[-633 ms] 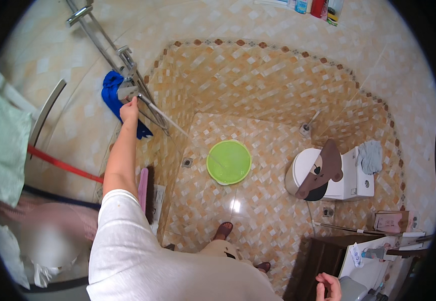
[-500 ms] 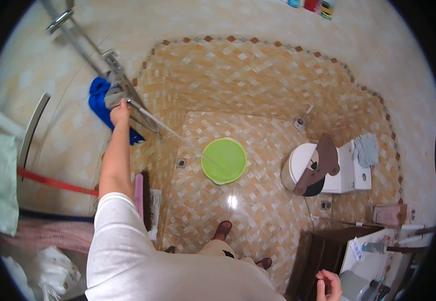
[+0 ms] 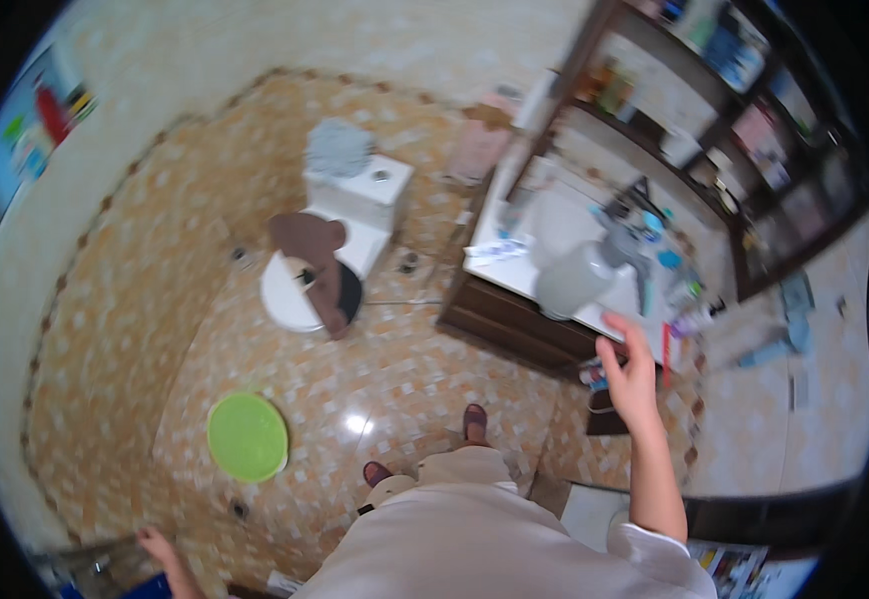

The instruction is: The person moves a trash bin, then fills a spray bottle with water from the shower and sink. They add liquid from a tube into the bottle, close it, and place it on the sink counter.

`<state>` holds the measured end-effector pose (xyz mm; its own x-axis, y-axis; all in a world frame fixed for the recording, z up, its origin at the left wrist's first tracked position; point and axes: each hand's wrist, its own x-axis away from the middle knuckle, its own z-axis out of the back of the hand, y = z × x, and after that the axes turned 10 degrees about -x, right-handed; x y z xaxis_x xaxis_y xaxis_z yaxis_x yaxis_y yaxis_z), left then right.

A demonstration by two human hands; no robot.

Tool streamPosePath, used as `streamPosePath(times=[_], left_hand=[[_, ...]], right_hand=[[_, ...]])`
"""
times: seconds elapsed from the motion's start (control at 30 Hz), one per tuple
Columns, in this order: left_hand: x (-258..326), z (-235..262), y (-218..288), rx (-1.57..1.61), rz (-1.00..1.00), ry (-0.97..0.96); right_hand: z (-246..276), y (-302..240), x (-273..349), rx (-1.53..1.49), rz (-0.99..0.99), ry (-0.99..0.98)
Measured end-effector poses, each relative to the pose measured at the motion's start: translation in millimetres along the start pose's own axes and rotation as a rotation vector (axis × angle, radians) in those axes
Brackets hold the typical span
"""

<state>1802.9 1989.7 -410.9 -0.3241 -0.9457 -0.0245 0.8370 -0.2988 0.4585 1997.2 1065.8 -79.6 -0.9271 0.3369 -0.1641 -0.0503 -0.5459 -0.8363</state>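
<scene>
Fingers apart and holding nothing, my right hand (image 3: pixel 630 377) reaches over the front edge of the white vanity counter (image 3: pixel 609 317). Just beyond its fingertips stands a translucent spray bottle (image 3: pixel 571 280) with a grey trigger head; a small gap seems to lie between them. At the lower left, my left hand (image 3: pixel 158 546) is small and blurred, close to the metal shower fixture (image 3: pixel 98 565); whether it touches the fixture I cannot tell. On the tiled floor to the left rests a round green basin (image 3: pixel 247 437).
A white toilet (image 3: pixel 292 299) with a brown bear-shaped cover stands ahead, a grey cloth (image 3: pixel 337 148) on its tank. Toiletries crowd the counter's right end. Above it hangs an open dark cabinet (image 3: pixel 644 128). Several bottles stand near a blue panel (image 3: pixel 17 170) at far left.
The view has swung right toward the vanity. My right hand has stretched forward to the spray bottle. My left hand, earlier at the shower tap with water streaming into the basin, is now low left.
</scene>
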Motion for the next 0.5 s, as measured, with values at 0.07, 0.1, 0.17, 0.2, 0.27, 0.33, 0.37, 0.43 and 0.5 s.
streamPosePath(times=[0.07,0.1,0.17,0.2,0.27,0.33,0.37,0.43,0.5], left_hand=[[108,-93,68,0.17,-0.094,-0.342],[169,-126,112,0.204,-0.154,-0.581],[304,-161,210,0.329,-0.42,-0.868],[364,-166,269,0.363,-0.655,-0.973],[472,-157,382,0.438,-0.805,-1.2],[560,-134,478,0.51,-1.236,-1.096],[596,-125,520,0.472,-1.353,-1.089],[659,-112,591,0.583,-1.573,-1.03],[708,-100,631,0.692,-1.585,-0.993]], right_hand=[[31,46,-30,0.099,0.167,0.299],[48,68,-47,0.113,0.109,0.382],[73,108,-79,0.173,0.12,0.419],[78,126,-97,0.168,0.125,0.399],[83,154,-129,0.101,0.11,0.364],[91,172,-147,-0.002,0.097,0.248],[95,177,-156,-0.064,0.086,0.176],[103,182,-168,-0.166,0.011,0.05],[109,185,-173,-0.239,-0.042,-0.021]])
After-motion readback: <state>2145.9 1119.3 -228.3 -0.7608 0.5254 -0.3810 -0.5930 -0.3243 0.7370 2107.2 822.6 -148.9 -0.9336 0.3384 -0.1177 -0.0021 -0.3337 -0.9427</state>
